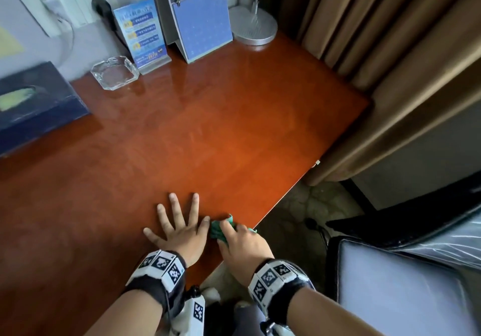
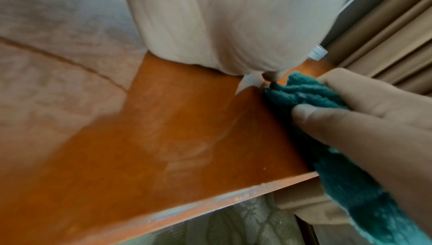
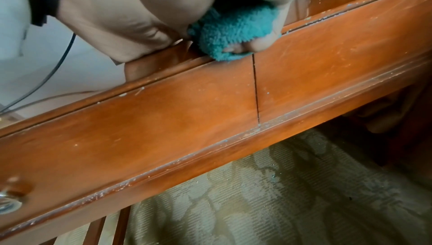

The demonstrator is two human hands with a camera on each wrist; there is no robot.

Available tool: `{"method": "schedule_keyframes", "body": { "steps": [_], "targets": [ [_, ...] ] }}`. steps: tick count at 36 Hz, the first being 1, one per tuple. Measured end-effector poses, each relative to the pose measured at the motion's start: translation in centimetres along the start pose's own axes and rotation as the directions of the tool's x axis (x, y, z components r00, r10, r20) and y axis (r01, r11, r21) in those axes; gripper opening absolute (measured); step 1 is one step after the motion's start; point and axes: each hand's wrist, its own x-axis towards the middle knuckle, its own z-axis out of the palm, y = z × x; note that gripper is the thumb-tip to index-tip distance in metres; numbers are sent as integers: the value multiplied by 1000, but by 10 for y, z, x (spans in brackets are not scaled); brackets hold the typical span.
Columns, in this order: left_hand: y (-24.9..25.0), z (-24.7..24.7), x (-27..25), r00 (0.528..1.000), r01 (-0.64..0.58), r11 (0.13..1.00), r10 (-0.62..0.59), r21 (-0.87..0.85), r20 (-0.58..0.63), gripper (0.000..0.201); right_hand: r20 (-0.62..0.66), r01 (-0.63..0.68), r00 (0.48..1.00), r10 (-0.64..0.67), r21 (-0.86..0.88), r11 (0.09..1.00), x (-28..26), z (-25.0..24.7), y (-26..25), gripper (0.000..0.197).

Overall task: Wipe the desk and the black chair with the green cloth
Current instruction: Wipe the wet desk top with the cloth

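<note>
While grasping the green cloth [image 1: 217,229] in the right hand [image 1: 242,246] at the counter [image 1: 208,140] edge, left hand [image 1: 179,234] spread flat, risks sweeping it off onto the carpet [image 1: 299,205].

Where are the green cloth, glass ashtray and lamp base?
green cloth [image 1: 216,230], head view, exposed bunched fold
glass ashtray [image 1: 114,73], head view, middle of bowl
lamp base [image 1: 253,25], head view, top of disc
</note>
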Motion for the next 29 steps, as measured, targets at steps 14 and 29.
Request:
{"method": "schedule_keyframes", "body": {
  "steps": [14,29],
  "targets": [
    [-11,-4,-8,977,-111,973,70,-204,-201,46,0,135,991,-136,55,989,-20,17,-18,30],
    [7,53,-109,871,-487,816,427,-313,-242,30,24,217,975,-223,145,965,-109,31,34,40]
  ]
}}
